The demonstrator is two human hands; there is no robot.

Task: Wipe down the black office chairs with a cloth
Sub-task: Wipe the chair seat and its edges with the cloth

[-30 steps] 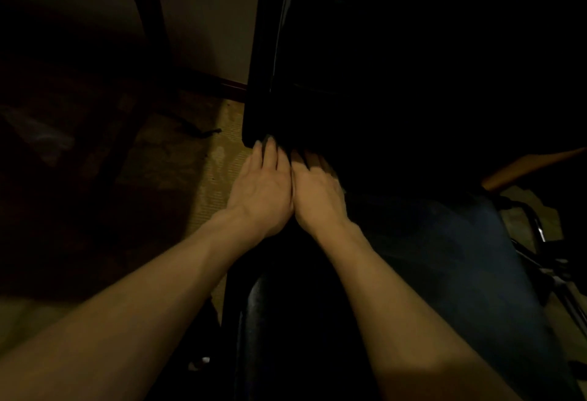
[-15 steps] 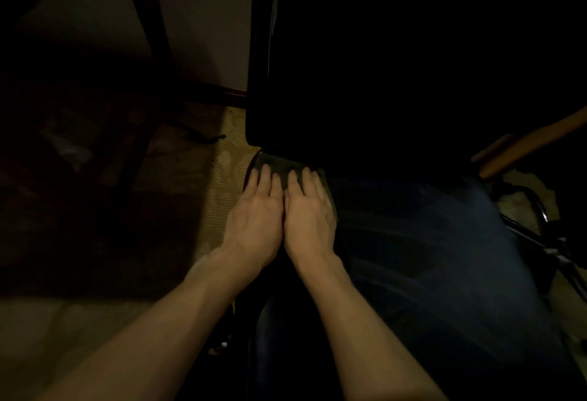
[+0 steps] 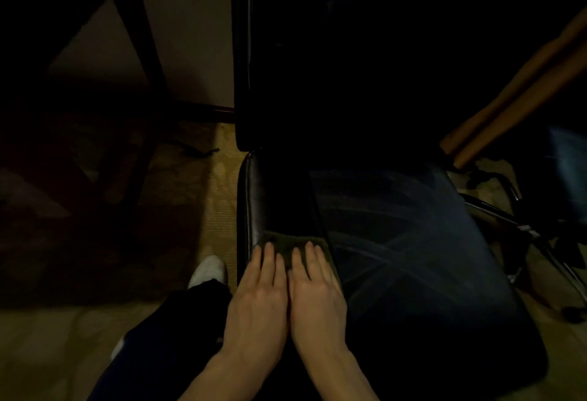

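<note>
A black office chair fills the middle of the view, its seat (image 3: 413,242) dusty with streaks on the right and its backrest (image 3: 333,51) upright behind. A dark green cloth (image 3: 287,243) lies flat on the left part of the seat. My left hand (image 3: 259,302) and my right hand (image 3: 316,296) lie side by side on the cloth with straight fingers, pressing it onto the seat. A darker wiped strip runs from the cloth back toward the backrest.
A wooden armrest (image 3: 521,83) angles up at the right above metal chair frame parts (image 3: 514,222). Dark table legs (image 3: 139,51) stand at the left on patterned carpet (image 3: 219,197). My white shoe (image 3: 208,270) and dark trouser leg sit beside the seat's left edge.
Both hands have slid the cloth from the backrest's foot toward me along the left of the seat, leaving a darker strip behind it.
</note>
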